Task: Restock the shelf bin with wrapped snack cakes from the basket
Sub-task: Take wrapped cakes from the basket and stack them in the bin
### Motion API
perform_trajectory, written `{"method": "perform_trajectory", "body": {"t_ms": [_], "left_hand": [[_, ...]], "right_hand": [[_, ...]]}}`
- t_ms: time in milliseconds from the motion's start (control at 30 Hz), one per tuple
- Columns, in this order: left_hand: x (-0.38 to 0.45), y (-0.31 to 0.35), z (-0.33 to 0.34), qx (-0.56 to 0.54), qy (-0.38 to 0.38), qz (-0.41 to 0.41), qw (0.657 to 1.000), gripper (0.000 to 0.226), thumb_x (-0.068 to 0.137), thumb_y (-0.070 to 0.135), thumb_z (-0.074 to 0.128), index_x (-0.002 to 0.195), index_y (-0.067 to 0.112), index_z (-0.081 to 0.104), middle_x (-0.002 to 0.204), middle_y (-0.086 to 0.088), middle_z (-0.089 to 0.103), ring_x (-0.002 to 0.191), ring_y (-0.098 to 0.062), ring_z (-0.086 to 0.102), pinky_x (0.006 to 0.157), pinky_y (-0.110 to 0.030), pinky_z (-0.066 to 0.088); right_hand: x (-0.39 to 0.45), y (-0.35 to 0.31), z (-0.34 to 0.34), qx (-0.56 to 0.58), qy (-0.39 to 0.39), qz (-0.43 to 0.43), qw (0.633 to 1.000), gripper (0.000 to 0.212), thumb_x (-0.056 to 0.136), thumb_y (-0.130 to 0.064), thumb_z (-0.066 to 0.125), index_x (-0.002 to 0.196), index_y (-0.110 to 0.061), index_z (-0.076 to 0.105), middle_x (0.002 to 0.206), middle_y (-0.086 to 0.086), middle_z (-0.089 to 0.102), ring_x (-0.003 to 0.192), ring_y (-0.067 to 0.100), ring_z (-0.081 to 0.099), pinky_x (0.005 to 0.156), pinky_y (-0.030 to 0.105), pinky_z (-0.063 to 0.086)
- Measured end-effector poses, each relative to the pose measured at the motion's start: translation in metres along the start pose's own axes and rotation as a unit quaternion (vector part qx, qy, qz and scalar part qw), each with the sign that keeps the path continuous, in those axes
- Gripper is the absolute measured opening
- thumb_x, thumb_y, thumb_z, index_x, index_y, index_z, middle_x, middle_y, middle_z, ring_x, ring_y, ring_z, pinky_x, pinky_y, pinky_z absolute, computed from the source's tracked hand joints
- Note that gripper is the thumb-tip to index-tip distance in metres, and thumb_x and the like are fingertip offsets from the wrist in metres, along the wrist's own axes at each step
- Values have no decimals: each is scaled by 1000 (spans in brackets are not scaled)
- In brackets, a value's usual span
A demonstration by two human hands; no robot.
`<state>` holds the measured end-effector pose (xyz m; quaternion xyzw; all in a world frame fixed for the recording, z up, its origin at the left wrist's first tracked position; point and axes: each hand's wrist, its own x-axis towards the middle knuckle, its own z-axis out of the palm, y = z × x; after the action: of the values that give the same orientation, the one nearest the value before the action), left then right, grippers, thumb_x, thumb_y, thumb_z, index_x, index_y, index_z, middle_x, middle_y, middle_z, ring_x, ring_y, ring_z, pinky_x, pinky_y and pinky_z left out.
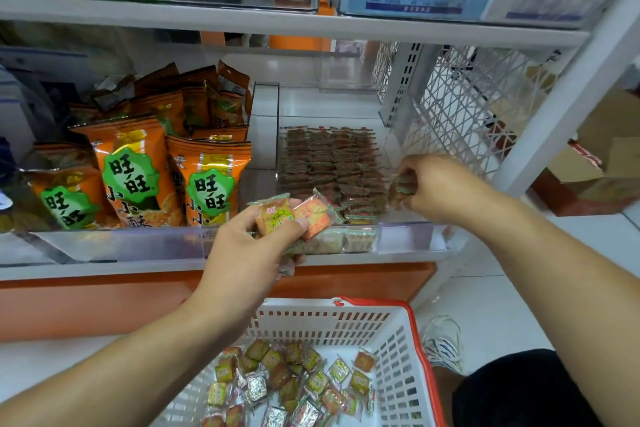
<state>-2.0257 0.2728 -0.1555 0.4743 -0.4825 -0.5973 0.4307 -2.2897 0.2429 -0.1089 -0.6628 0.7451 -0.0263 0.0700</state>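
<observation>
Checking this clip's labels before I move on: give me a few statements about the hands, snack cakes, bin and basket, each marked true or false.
1. The left hand holds several snack cakes. True.
2. The right hand is empty. False: its fingers pinch one cake at the shelf bin.
3. The basket is empty. False: many loose cakes lie in it.
4. The bin holds rows of cakes. True.
5. The orange snack bags sit right of the bin. False: left.
</observation>
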Motion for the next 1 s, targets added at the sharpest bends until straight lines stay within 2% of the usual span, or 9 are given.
{"method": "perform_trajectory", "body": {"t_ms": [100,200,333,467,567,767,867,933,1000], "left_hand": [[0,-2,2,-8,-5,-7,1000,17,91,19,73,108,17,74,95,-5,79,77,-22,76,60,-25,57],[0,-4,4,-22,-11,-19,1000,19,90,18,74,109,16,74,96,-4,80,80,-22,75,60,-20,56],[2,-7,1,-3,-12,-28,1000,18,90,23,75,108,20,74,94,-5,79,76,-26,76,63,-28,59],[3,-9,-2,3,-18,-28,999,18,90,25,75,107,20,74,94,-4,79,75,-26,77,61,-26,59],[4,-10,-2,-3,-18,-30,999,18,89,26,76,106,21,75,95,-6,79,76,-25,76,66,-31,62],[1,-6,-1,-20,-26,-32,999,18,90,22,76,108,19,74,97,-6,79,76,-25,75,61,-23,57],[0,-5,-3,-23,-25,-31,999,17,90,22,76,106,18,74,94,-6,79,73,-26,74,58,-20,54],[-1,-4,-4,-27,-25,-30,999,17,90,21,76,106,17,74,94,-6,79,74,-27,72,58,-19,54],[-1,-4,-4,-26,-25,-29,999,15,89,21,76,104,16,75,95,-9,78,76,-34,70,59,-19,55]], "right_hand": [[18,-5,10,-59,-73,38,995,31,87,-19,70,116,-10,68,114,9,70,102,28,65,85,30,54],[29,-10,22,-46,-105,71,991,34,89,-11,66,123,-8,63,119,12,68,105,29,65,85,31,55],[37,-16,29,32,-125,123,984,81,82,-11,75,148,-5,28,124,17,60,113,33,60,74,31,47],[41,-14,34,42,-136,109,984,108,80,-16,77,159,-12,4,138,12,57,119,32,59,97,35,52],[41,-14,35,18,-150,98,984,105,84,-12,71,160,-15,-1,141,11,55,115,31,61,94,32,54],[43,-16,36,-5,-146,82,986,100,88,-14,69,160,-17,1,140,12,55,113,30,61,98,36,53],[42,-17,34,0,-149,92,985,102,88,-8,67,160,-17,-5,141,13,54,110,31,62,93,35,56],[40,-18,33,-8,-141,92,986,95,89,-6,64,160,-14,2,142,14,54,113,32,61,91,32,54],[37,-18,32,-16,-125,80,989,79,90,-10,64,156,-12,21,139,14,56,116,32,59,95,31,51]]}}
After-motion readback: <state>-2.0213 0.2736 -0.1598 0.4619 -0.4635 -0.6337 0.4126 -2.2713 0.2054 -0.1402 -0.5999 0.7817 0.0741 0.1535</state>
